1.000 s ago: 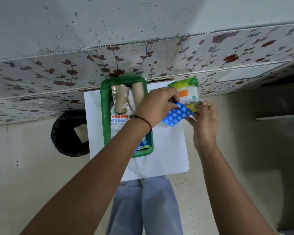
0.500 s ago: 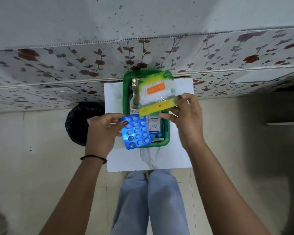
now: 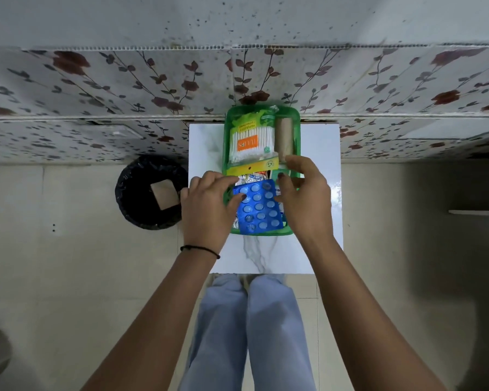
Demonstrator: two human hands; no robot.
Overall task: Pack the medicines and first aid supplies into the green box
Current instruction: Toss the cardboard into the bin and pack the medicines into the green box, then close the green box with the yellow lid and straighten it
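resting with loosely spread fingers, the left hand [image 3: 209, 203] touches the blue blister pack [image 3: 257, 206] lying in the green box [image 3: 296, 119] on the desk [image 3: 319, 193]; the right hand [image 3: 304, 198], fingers curled apart, flanks it, gripping nothing.

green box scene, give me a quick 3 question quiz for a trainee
1. True or false: the cotton swab pack lies at the far end of the green box.
2. Which hand has fingers on the blue blister pack? A) left hand B) right hand C) neither
3. Fill in: the black bin stands on the floor to the ____ of the white table.

Key
1. True
2. A; whether the right hand also touches it cannot be told
3. left
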